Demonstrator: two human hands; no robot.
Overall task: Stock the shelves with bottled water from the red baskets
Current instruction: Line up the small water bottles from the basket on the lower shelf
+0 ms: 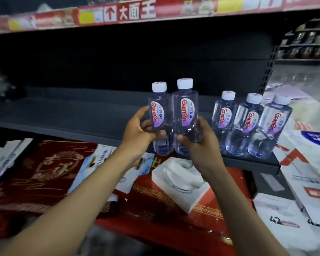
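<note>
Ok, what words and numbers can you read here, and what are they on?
"Ganten" and "百岁山": labels on the water bottles.
"大面王": red shelf-edge strip.
"42": white box.
Gold characters on the red package and the blue label: too blurred to read.

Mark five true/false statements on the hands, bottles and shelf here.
1. Left hand grips the left bottle, and right hand grips the right bottle. True.
2. Three shelf bottles stand on the shelf, right of the hands. True.
3. The caps are red. False: they are white.
4. Both gripped bottles lie flat. False: both are upright.
5. The shelf left of the hands holds bottles. False: none show there.
</note>
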